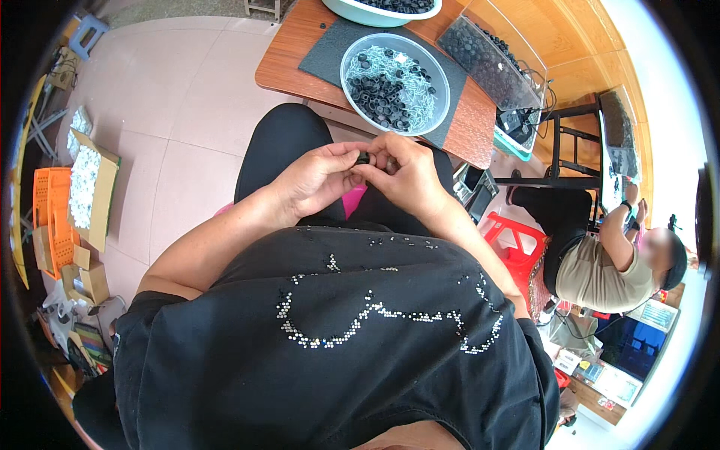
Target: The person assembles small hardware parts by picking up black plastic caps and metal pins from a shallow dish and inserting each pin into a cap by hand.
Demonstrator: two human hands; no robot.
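Above my lap, my left hand (324,176) and my right hand (403,171) meet at the fingertips. Between them sits a small black plastic part (364,158), partly covered by my fingers. My left thumb and fingers pinch it from one side; the right fingers are closed at its other side, and what else they may hold is hidden. Just beyond my hands, on the table, stands a round translucent basin (348,88) with many small black parts (381,103) and pale screws (416,94) mixed in it.
The basin rests on a dark mat (324,60) on a brown wooden table (289,56). A clear bin (487,67) of black parts stands at right. A red stool (514,244) and a seated person (607,270) are further right. An open carton (105,199) and orange crate (49,199) stand left.
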